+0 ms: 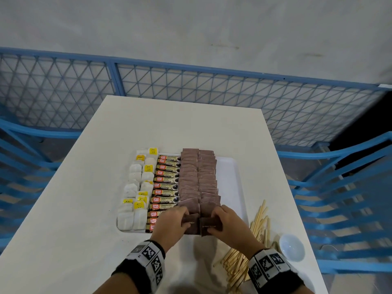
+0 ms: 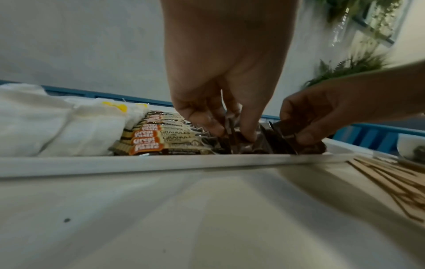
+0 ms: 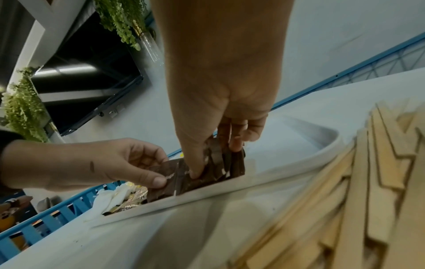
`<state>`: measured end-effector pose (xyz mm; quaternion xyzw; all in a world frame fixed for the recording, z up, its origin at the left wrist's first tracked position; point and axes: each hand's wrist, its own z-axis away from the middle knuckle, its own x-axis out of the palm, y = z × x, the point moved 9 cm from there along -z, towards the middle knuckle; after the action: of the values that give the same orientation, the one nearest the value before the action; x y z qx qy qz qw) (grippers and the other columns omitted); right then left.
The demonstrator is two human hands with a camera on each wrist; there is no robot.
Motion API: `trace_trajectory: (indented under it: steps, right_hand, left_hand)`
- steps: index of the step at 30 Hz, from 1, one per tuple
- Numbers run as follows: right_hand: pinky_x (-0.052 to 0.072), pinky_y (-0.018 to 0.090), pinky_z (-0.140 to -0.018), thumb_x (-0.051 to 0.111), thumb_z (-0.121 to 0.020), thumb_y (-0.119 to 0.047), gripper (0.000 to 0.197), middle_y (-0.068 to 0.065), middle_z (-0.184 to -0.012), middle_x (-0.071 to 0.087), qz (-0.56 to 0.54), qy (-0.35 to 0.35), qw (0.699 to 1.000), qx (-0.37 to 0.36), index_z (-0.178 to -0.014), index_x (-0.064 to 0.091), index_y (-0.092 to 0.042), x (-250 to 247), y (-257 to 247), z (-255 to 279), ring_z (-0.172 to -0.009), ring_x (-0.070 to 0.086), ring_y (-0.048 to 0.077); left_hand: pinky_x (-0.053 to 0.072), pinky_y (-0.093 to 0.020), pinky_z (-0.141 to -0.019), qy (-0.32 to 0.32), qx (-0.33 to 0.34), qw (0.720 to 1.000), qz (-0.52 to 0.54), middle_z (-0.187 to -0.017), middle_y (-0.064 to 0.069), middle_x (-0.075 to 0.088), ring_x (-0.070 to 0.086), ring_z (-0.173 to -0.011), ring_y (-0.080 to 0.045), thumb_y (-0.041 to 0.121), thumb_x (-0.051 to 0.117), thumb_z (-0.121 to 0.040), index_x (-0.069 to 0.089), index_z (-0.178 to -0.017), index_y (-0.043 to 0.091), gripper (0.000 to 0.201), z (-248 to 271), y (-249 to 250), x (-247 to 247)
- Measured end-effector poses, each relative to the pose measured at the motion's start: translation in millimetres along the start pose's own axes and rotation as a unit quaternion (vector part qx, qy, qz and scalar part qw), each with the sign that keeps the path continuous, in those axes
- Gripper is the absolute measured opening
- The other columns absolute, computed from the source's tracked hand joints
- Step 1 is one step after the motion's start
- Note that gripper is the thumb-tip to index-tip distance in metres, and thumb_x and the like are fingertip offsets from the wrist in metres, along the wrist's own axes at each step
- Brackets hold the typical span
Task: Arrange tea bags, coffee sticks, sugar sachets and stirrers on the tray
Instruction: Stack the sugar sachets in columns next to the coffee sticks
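White rectangular plastic tray [image 1: 237, 172] at frame centre on the white surface [image 1: 84, 209] holds two columns of white tea bags [image 1: 135, 187], one column of about thirteen "Great Taste" coffee sticks [image 1: 167, 187] and two columns of brown sugar sachets [image 1: 198, 177], too overlapped to count. Left hand [image 1: 171, 224] and right hand [image 1: 228, 223], each grip pinching one brown sachet at the tray's near edge. Loose pile of wooden stirrers [image 1: 244, 255] and one small white bowl [image 1: 291, 247] lie lower right, off the tray.

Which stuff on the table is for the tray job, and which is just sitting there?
For the job:
tray
tea bags
coffee sticks
brown sugar sachets, some held in both hands, left, right
wooden stirrers, still off the tray

Just sitting there:
small white bowl
blue fence
blue chairs
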<state>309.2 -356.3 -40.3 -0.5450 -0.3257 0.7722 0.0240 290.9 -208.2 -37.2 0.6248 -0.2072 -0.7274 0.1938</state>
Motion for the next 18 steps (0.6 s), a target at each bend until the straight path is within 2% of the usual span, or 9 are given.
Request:
trace_trajectory:
  steps: [4, 12, 15, 18]
  right_hand:
    - [0.043, 0.014, -0.078, 0.063, -0.082, -0.033, 0.026, -0.008, -0.102, 0.048, 0.0, 0.011, 1.0, 0.007, -0.098, 0.046, -0.023, 1, 4, 3, -0.092, 0.045, 0.009]
    - [0.04, 0.02, -0.079, 0.062, -0.082, -0.038, 0.031, -0.003, -0.108, 0.054, 0.069, -0.007, 0.996, -0.048, -0.103, 0.051, -0.018, 1, -3, 0, -0.092, 0.042, 0.009]
    - [0.036, 0.02, -0.079, 0.062, -0.082, -0.041, 0.033, -0.002, -0.11, 0.053, 0.085, -0.022, 0.995, -0.055, -0.104, 0.051, -0.018, 2, -4, -2, -0.091, 0.037, 0.008]
    - [0.035, 0.02, -0.077, 0.063, -0.08, -0.044, 0.035, -0.003, -0.11, 0.053, 0.092, -0.02, 0.994, -0.057, -0.102, 0.05, -0.019, 1, -3, -4, -0.09, 0.036, 0.008]
  left_hand:
    - [0.036, -0.027, -0.089, 0.015, 0.031, 0.996, -0.079, -0.112, 0.001, 0.053, 0.049, -0.105, -0.017, 0.032, 0.06, -0.085, 0.059, -0.11, 0.019, 0.028, 2, 4, 3]
    - [0.032, -0.03, -0.097, -0.012, 0.047, 0.988, -0.15, -0.122, 0.002, 0.051, 0.045, -0.117, -0.018, 0.034, 0.049, -0.09, 0.051, -0.122, 0.021, 0.034, 6, 11, 13]
    - [0.035, -0.033, -0.091, -0.015, 0.044, 0.989, -0.139, -0.113, 0.001, 0.055, 0.05, -0.11, -0.02, 0.039, 0.057, -0.084, 0.056, -0.115, 0.02, 0.036, 4, 8, 16]
    - [0.045, -0.034, -0.07, -0.018, 0.052, 0.988, -0.144, -0.086, 0.003, 0.06, 0.061, -0.08, -0.02, 0.045, 0.075, -0.061, 0.064, -0.088, 0.023, 0.036, 3, 8, 14]
